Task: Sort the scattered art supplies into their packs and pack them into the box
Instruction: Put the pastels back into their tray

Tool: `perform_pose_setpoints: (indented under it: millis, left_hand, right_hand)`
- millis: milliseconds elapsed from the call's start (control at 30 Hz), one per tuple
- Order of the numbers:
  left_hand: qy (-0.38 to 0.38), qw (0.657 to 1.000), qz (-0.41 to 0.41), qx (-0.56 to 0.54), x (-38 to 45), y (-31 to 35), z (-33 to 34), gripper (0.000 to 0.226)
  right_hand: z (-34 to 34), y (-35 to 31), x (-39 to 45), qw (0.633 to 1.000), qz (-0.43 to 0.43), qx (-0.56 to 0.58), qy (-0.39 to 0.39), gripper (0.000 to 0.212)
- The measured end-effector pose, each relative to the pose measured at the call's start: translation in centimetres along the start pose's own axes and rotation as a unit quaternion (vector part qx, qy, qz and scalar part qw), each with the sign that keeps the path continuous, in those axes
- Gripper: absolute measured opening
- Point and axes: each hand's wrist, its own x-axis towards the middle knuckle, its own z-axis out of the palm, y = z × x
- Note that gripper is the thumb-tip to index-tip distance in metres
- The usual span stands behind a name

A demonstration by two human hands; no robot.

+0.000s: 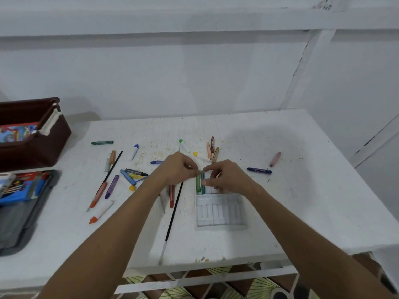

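A clear plastic crayon tray (220, 210) lies on the white table (302, 201), its far end under my hands. A green crayon (198, 183) and a teal one sit in its leftmost slots. My left hand (176, 168) and my right hand (226, 175) meet over the tray's top edge, both pinching the upper tip of the green crayon. Several crayons and markers lie scattered around: a green crayon (102, 142) far left, a dark blue crayon (259, 170) and a pink crayon (275, 159) to the right. The brown box (32, 134) stands at the far left.
A long black paintbrush (172, 219) lies diagonally left of the tray, another thin brush (112, 167) farther left. An open grey pencil case (23, 208) with a blue pack sits at the left edge. The table's front edge runs close below the tray.
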Motion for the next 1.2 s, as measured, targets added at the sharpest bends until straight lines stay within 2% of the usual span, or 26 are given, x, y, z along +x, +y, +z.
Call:
perform_pose_setpoints:
  millis: [67,167,300,433,533,700,767,867,967,1033,1133,1200]
  left_hand:
    - [0.029,1.0,-0.008,0.003,1.4,0.3,-0.6,0.017]
    - [0.048,0.999,-0.016,0.006,3.8,0.8,-1.0,0.024]
    - [0.067,0.997,-0.037,-0.003,7.0,1.2,-0.6,0.028]
    - [0.041,0.998,-0.055,-0.009,8.7,1.9,0.5,0.032]
    - [0.029,0.997,-0.072,-0.007,9.4,2.3,1.3,0.028]
    - [0.012,0.994,-0.108,-0.02,9.7,3.0,1.4,0.025]
    - [0.015,0.991,-0.131,-0.029,9.5,3.4,1.3,0.021]
    - [0.048,0.987,-0.148,-0.049,9.0,3.6,1.5,0.036]
    - [0.084,0.985,-0.128,-0.074,8.5,3.7,1.6,0.05]
    - [0.11,0.983,-0.114,-0.088,7.9,3.8,1.2,0.04]
    - [0.144,0.979,-0.092,-0.111,6.5,4.0,0.4,0.015]
    - [0.13,0.978,-0.097,-0.127,4.9,4.0,0.0,0.016]
  right_hand:
    - [-1.4,0.2,0.5,0.999,0.016,0.041,0.013,0.04]
    - [-3.2,0.7,1.9,0.996,0.03,0.019,0.084,0.034]
    - [-3.8,1.5,4.3,0.987,0.073,-0.009,0.145,0.04]
    - [-2.9,1.8,6.0,0.982,0.119,0.004,0.149,0.046]
    - [-2.6,1.4,6.4,0.978,0.14,0.03,0.15,0.042]
    - [-2.7,1.3,6.8,0.978,0.158,0.04,0.133,0.019]
    - [-2.8,1.2,6.8,0.978,0.159,0.042,0.128,0.017]
    - [-2.8,1.0,6.4,0.978,0.159,0.052,0.124,0.016]
    - [-2.9,1.0,5.5,0.976,0.15,0.075,0.136,0.013]
    - [-3.1,0.7,4.6,0.977,0.125,0.081,0.153,0.011]
    - [-3.3,0.1,3.2,0.978,0.087,0.067,0.175,0.009]
    - [-3.2,-0.2,2.2,0.982,0.08,0.059,0.159,0.009]
